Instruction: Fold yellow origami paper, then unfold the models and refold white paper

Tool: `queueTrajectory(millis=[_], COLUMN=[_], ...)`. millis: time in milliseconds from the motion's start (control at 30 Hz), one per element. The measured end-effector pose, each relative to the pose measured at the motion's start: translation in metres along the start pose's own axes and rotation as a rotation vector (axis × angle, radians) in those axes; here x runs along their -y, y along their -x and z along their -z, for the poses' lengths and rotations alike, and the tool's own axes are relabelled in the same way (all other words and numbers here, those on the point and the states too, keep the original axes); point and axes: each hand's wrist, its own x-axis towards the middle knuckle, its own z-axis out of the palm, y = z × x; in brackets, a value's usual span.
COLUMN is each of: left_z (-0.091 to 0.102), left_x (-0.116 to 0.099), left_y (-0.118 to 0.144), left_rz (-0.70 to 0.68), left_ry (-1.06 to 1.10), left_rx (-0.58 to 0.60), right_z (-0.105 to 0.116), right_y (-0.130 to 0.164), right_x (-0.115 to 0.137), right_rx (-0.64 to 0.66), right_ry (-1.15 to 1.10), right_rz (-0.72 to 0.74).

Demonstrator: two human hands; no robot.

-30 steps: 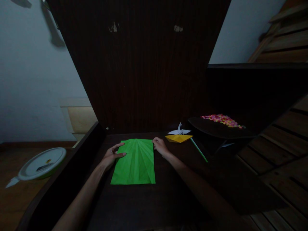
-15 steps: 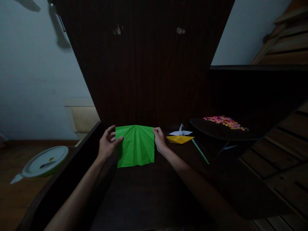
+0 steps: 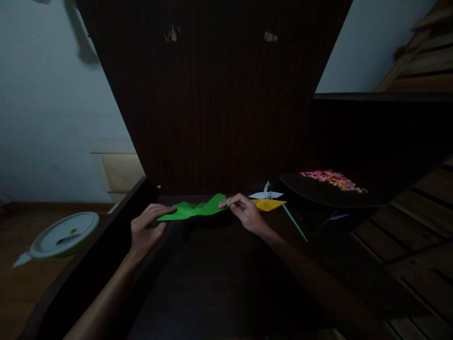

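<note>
A sheet of green paper (image 3: 196, 210) with several creases is stretched between my two hands, tilted so that it shows as a narrow, wavy band. My left hand (image 3: 147, 226) pinches its left end, fingers on top and thumb beneath. At the right end, my right hand (image 3: 246, 212) grips the edge between thumb and fingers. Just beyond my right hand lies a yellow folded paper piece (image 3: 268, 204), partly hidden by that hand. Behind it rests a white paper crane (image 3: 266, 194). A thin green stick (image 3: 295, 223) slants away to the right of them.
On the right, a dark rounded shelf (image 3: 311, 194) bears a spread of small pink, red and yellow pieces (image 3: 332, 180). A tall dark board (image 3: 219, 104) rises behind the dark tabletop (image 3: 198, 283). Beyond the raised left edge (image 3: 92, 255) sits a round white-lidded container (image 3: 65, 234).
The green paper has tipped from facing me to nearly edge-on. My left hand has shifted left and down, and my right hand has moved slightly right, both still holding the paper.
</note>
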Motion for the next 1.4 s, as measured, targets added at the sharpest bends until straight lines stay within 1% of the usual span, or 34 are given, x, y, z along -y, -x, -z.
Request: queueTrajectory(millis=[67,133,167,267,333,400,467,533,667,767,867,1033,1133,1300,1400], left_z=[-0.001,-0.003,-0.004,-0.007,-0.01,-0.012,-0.015,-0.019,-0.025,-0.028,-0.029,-0.027,-0.025,-0.024,-0.024], left_x=[0.002,0.005,0.007,0.013,0.013,0.009,0.004,-0.001,-0.005,-0.003,-0.001,0.001,0.002,0.005,0.006], left_y=[0.016,0.034,0.043,0.068,0.08,0.087,0.089,0.087,0.082,0.082,0.086,0.093,0.092,0.087,0.083], left_rz=[-0.062,-0.135,-0.149,-0.181,-0.188,-0.193,-0.223,-0.278,-0.382,-0.442,-0.45,-0.425,-0.403,-0.337,-0.271], left_ry=[0.021,0.025,0.01,-0.104,-0.22,-0.329,-0.393,-0.43,-0.491,-0.485,-0.434,-0.392,-0.391,-0.396,-0.362], left_rx=[0.13,0.325,0.393,0.588,0.711,0.789,0.824,0.841,0.873,0.894,0.895,0.922,0.93,0.979,0.985], right_z=[0.002,0.004,0.005,0.007,0.008,0.006,0.003,0.0,-0.006,-0.008,-0.014,-0.03,-0.035,-0.032,-0.031], right_y=[0.02,0.039,0.047,0.063,0.068,0.071,0.072,0.073,0.073,0.071,0.071,0.072,0.07,0.062,0.059], right_x=[-0.009,-0.021,-0.027,-0.039,-0.039,-0.035,-0.03,-0.026,-0.03,-0.037,-0.04,-0.037,-0.037,-0.039,-0.038], right_rx=[0.116,0.218,0.25,0.291,0.342,0.399,0.448,0.496,0.565,0.603,0.635,0.67,0.719,0.814,0.841], right_ry=[0.032,0.089,0.112,0.217,0.333,0.419,0.493,0.586,0.765,0.85,0.902,1.01,1.069,1.064,1.035], right_rz=[-0.07,-0.125,-0.15,-0.23,-0.281,-0.274,-0.186,-0.066,0.105,0.226,0.331,0.416,0.463,0.434,0.402])
